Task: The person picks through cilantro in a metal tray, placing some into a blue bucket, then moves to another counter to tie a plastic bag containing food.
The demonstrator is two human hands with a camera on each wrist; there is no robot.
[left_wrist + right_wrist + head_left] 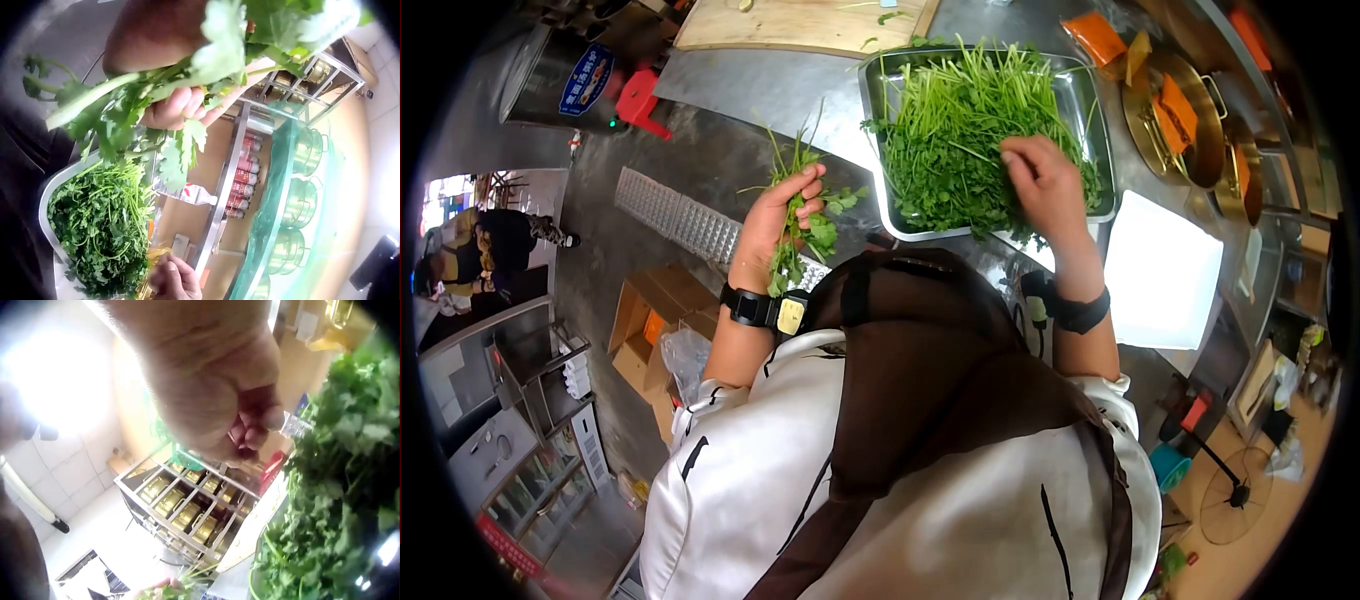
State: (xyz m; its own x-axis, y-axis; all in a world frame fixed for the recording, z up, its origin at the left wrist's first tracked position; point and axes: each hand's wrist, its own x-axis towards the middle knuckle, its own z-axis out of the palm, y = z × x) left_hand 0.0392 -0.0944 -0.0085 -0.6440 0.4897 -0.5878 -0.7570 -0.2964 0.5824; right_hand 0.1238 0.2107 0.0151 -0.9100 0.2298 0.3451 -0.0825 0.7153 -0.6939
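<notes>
A small bunch of coriander sprigs [815,235] is gripped in my left hand [778,215], its leaves hanging down over the wrist and thin stems poking up past the fingers. Close up in the left wrist view, leaves [181,150] and a cut stem cross in front of the curled fingers. My right hand [1045,185] hovers at the right part of a metal tray, fingers curled in toward the thumb. The right wrist view shows those bent fingertips [253,437] with no sprig visible in them. Heaped coriander [960,150] fills the metal tray [887,225], stems pointing away from me.
A wooden board [800,25] lies beyond the tray on the steel counter [750,90]. White container [1165,270] stands right of the tray, with brass pots [1200,150] behind. On the left are a red stool [638,100], a cardboard box [645,310] and another person [485,245].
</notes>
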